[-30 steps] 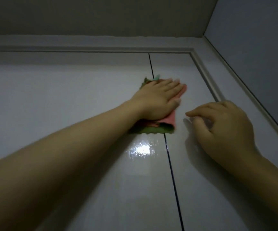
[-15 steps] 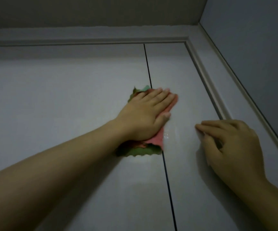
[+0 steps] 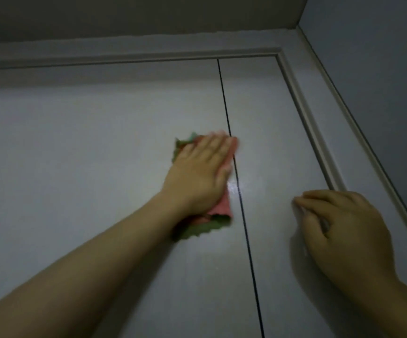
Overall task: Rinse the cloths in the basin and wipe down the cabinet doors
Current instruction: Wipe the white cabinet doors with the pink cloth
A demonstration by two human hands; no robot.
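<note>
Our left hand [image 3: 201, 172], fingers flat, presses the cloth [image 3: 218, 211] on the door [image 3: 88, 154]; its long axis points toward one o'clock; right hand [image 3: 346, 230], loosely curled, braces at three.

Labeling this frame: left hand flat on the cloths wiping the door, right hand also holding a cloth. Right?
Not quite. The head view shows the right hand holds no cloth; its fingers touch the bare door. The left hand does press the cloths flat.
</note>
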